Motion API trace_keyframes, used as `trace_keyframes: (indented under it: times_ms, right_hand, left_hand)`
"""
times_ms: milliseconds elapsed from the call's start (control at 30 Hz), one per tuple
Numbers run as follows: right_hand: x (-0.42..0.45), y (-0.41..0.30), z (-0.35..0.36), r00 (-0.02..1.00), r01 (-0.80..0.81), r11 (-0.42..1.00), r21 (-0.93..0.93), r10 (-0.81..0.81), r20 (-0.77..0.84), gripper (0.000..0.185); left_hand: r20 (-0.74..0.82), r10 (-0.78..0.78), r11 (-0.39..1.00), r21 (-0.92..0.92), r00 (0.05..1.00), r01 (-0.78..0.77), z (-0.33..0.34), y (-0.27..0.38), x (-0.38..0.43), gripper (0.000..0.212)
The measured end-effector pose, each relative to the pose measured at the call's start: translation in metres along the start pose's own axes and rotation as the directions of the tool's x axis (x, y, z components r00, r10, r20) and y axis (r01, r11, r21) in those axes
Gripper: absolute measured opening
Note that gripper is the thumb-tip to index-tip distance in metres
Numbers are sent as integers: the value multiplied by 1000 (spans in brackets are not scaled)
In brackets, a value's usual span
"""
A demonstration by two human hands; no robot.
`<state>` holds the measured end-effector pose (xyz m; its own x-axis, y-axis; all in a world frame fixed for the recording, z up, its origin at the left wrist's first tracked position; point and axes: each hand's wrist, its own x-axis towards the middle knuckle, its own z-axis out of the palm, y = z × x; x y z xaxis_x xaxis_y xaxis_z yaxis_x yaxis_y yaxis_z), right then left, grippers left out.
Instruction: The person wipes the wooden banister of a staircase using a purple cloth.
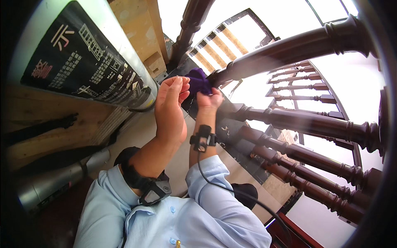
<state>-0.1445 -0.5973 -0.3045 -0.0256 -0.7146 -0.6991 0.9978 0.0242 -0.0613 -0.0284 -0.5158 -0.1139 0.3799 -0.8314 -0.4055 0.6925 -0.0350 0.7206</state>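
A purple cloth (198,81) lies bunched against the lower end of a dark wooden baluster (279,52). My right hand (210,99) is closed on the near edge of this cloth, beside the baluster. Just left of the cloth, my left hand (172,99) is raised with loosely curled fingers; nothing shows in it. Part of the cloth is hidden behind my hands. A black strap with a small device (203,139) and a cable sits on my right wrist, and another strapped device (156,190) is on my left forearm.
A large metal cylinder (124,40) with a black printed label stands close on the left. More dark balusters (310,124) line the right side, beside a black speckled ledge (231,131). Wooden boards (136,24) stand behind the cylinder.
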Motion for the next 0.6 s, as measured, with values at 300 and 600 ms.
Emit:
trace_keyframes:
  times_ms: [300, 600]
  right_hand:
    - [-94, -24, -21, 962, 189, 770, -610, -19, 274, 43]
    - [-129, -38, -32, 904, 381, 54, -923, -233, 359, 37]
  left_hand:
    - [14, -37, 998, 46, 999, 36, 2, -7, 13, 14]
    - [-8, -315, 885, 358, 949, 297, -19, -64, 39, 25]
